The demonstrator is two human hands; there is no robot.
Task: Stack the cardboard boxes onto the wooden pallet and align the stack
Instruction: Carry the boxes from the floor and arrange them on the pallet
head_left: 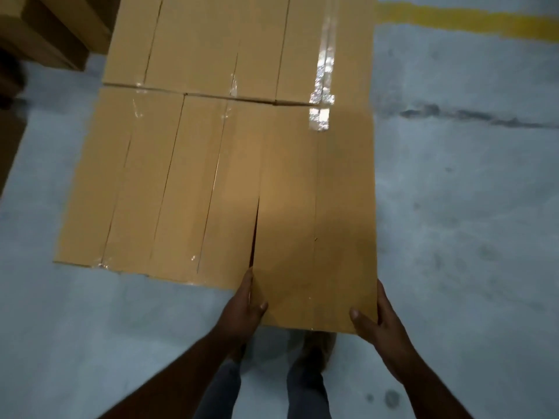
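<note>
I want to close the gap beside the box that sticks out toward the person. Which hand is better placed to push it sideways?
The right hand. It lies on the outer right side of the protruding box, opposite the gap, so it can likely press leftward. The left hand grips the gap side.

Your left hand (243, 306) and right hand (376, 316) hold the near end of a long cardboard box (314, 213) | it sticks out past the neighbouring stacked boxes (169, 176) | grey floor (453, 207), yellow line (469, 21) beyond.
</note>
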